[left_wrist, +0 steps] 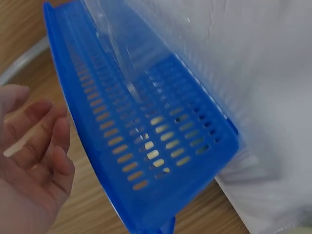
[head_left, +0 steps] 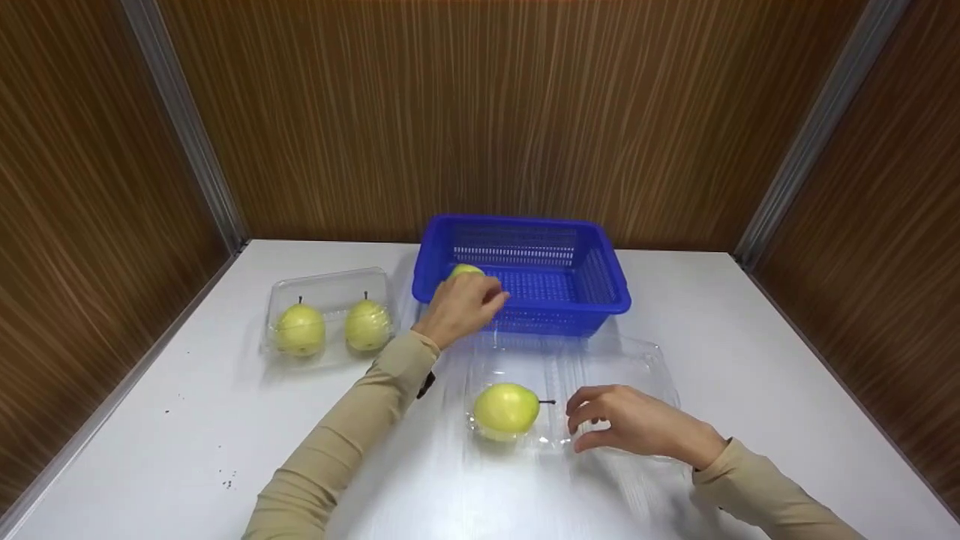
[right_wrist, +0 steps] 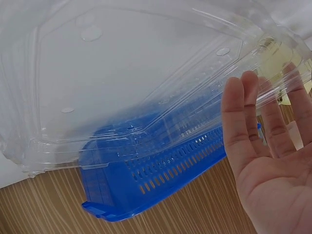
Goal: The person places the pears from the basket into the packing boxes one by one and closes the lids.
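My left hand (head_left: pixel 465 304) is over the near left rim of a blue plastic basket (head_left: pixel 611 300), its fingers loosely bent and holding nothing. Just beyond the knuckles, part of a yellow-green pear (head_left: pixel 466 269) shows inside the basket; my hand hides the rest. Nearer me, a clear plastic clamshell box (head_left: pixel 600 364) lies opened out, with one pear (head_left: pixel 506 408) on its side in the left half, stem pointing right. Above the right half hovers my right hand (head_left: pixel 637 421), fingers relaxed with nothing between them. The right wrist view shows the clear plastic (right_wrist: pixel 122 58) beside those fingers.
To the left stands another clear box (head_left: pixel 330 285) with two upright pears, one pear (head_left: pixel 300 330) on the left and one pear (head_left: pixel 367 325) on the right. Wood-patterned panels (head_left: pixel 525 112) enclose the white table (head_left: pixel 187 450) at the back and both sides.
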### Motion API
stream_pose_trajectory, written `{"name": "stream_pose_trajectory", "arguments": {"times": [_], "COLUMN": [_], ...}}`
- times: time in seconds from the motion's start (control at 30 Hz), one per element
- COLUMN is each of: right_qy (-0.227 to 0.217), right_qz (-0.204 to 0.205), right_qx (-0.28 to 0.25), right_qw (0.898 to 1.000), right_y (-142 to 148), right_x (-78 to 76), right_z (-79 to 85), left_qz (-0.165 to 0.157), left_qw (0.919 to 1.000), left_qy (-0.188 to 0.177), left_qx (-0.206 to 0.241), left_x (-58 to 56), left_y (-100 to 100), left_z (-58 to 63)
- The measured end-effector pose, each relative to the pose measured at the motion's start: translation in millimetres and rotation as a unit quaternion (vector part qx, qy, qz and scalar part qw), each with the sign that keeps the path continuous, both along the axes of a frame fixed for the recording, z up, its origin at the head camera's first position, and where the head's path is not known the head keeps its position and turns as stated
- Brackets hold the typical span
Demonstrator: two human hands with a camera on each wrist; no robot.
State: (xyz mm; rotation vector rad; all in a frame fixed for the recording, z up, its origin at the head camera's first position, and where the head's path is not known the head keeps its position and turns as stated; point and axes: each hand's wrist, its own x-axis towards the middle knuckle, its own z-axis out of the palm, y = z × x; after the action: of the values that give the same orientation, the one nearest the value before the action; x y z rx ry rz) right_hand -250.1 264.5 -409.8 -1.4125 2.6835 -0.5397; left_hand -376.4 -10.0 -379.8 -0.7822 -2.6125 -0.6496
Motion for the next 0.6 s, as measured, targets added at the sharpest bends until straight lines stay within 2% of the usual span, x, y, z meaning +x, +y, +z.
{"name": "stream_pose_trajectory", "arguments": {"times": [0.07, 0.13, 0.27, 0.43, 0.6], "right_qy": [-0.001, -0.002, 0.001, 0.011, 0.013], "right_qz": [0.001, -0.002, 0.0, 0.009, 0.009], "right_qx": [-0.002, -0.002, -0.001, -0.007, -0.008], "right_qw": [1.0, 1.0, 1.0, 1.0, 1.0], "right_y": [-0.5, -1.0, -1.2, -2.1, -4.0], "right_x": [0.5, 0.9, 1.3, 2.1, 3.5], "right_z": [-0.8, -0.7, 0.0, -0.5, -0.8], "left_qz": [0.04, 0.073, 0.118, 0.144, 0.151], "left_qw": [0.9992, 0.9969, 0.9867, 0.9677, 0.9483], "left_qy": [-0.003, -0.023, -0.102, -0.204, -0.278], "left_qx": [-0.008, -0.021, -0.045, -0.034, -0.023], "left_x": [-9.1, -18.0, -34.0, -50.5, -60.6], "left_y": [-0.2, 0.0, 1.5, 2.9, 1.8], "left_z": [2.1, 4.0, 6.7, 5.4, 1.2]}}
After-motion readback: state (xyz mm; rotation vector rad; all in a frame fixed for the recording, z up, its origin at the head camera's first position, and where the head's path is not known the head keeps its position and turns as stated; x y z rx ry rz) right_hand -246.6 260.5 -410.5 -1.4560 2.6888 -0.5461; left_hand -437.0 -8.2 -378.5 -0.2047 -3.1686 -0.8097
